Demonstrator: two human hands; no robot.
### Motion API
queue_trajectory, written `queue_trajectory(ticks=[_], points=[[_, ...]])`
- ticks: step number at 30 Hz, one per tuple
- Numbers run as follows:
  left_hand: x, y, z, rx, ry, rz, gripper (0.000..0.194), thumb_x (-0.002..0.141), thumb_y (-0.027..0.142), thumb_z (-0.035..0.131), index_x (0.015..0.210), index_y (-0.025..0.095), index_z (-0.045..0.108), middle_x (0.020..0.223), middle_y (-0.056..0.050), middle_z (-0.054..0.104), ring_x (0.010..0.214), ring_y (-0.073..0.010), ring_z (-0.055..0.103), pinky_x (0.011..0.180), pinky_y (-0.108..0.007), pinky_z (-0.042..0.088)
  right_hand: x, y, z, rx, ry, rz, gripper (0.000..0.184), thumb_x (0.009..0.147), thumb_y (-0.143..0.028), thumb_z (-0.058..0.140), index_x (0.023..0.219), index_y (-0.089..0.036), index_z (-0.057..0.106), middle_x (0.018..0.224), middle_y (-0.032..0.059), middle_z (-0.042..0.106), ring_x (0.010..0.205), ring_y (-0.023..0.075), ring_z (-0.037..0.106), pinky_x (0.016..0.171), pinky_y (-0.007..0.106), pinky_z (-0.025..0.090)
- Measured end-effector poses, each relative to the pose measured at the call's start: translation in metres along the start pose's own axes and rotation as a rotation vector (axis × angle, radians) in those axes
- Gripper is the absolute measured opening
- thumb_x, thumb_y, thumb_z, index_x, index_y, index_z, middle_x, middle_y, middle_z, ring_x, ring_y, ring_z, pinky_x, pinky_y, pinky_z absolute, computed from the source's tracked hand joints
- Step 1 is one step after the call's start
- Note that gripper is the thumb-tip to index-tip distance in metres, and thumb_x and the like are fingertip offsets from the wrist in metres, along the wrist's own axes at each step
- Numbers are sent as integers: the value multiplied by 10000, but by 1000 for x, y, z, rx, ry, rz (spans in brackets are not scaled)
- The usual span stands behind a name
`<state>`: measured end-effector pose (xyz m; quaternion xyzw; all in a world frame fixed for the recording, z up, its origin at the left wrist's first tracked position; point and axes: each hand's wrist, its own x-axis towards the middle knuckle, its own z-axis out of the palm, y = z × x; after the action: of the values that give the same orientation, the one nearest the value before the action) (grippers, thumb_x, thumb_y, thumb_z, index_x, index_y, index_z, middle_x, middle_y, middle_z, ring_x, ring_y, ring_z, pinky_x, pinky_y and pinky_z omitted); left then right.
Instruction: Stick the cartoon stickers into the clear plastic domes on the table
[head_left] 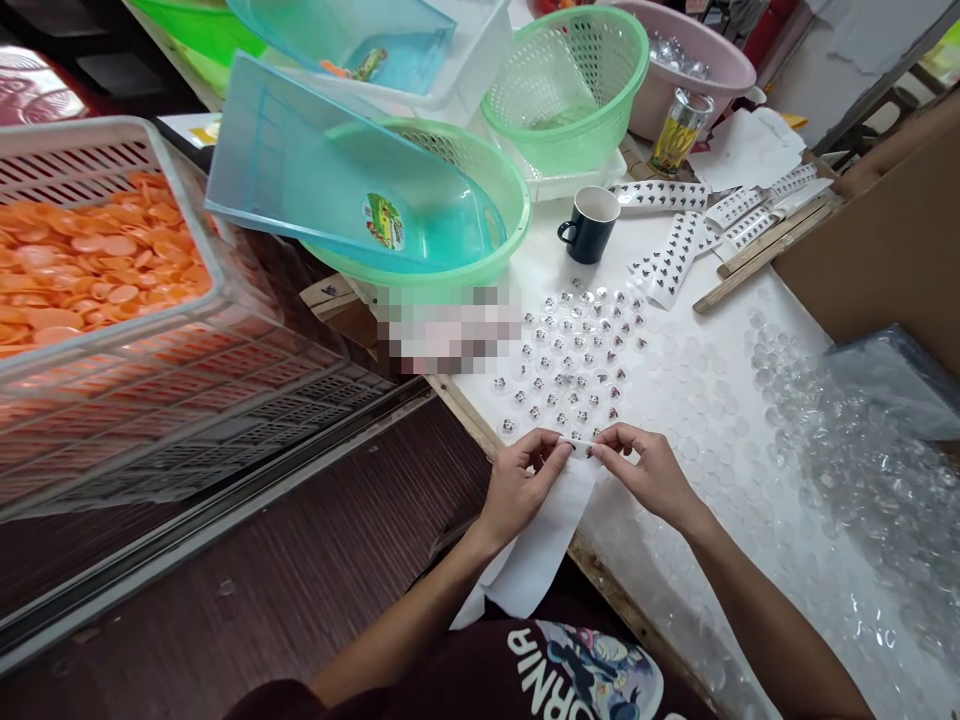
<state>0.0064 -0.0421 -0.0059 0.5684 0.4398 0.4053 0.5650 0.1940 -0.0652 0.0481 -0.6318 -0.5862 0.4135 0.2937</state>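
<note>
My left hand (525,478) and my right hand (646,468) meet at the near edge of a white table (697,330). Both pinch the top end of a white paper strip (544,545) that hangs down toward my lap. Small stickers show on the strip between my fingertips. Just beyond my hands lie several rows of small clear round caps with dark stickers (577,350). Plain clear caps (840,450) cover the table to the right.
A white crate of orange discs (90,260) stands at left. Green baskets (566,80), blue trays (330,180), a dark mug (589,225), a glass jar (679,130) and sticker strips (675,250) sit at the back. A cardboard box (885,240) is on the right.
</note>
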Motion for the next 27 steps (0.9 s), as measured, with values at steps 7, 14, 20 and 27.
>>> queue_trajectory(ticks=[7,14,20,27], points=[[0,0,3,-4,36,-25,247,909,344,630,749,156,629,644,27,535,567,-97,440,535,-212,355,-7,-2,3,-162,149,-225,84,934,-279,608,882,-244,664,869,36,659,816,202,601,802,379,441],[0,-1,3,24,42,-4,269,903,338,634,703,160,604,613,37,507,551,-95,423,530,-214,348,7,-11,10,29,217,-183,129,911,-252,617,1039,-250,601,878,6,633,833,182,580,818,359,426],[0,-1,2,30,16,30,267,916,326,611,709,158,626,614,28,549,555,-100,452,537,-211,365,15,-14,21,139,48,-156,319,890,-205,639,1174,-268,508,872,-21,651,883,179,616,935,403,410],[-1,-3,1,63,12,42,227,914,306,600,748,155,634,625,21,558,557,-102,475,541,-210,379,32,-15,-7,286,119,-206,259,904,-234,626,1116,-261,481,863,-5,607,827,169,601,815,367,492]])
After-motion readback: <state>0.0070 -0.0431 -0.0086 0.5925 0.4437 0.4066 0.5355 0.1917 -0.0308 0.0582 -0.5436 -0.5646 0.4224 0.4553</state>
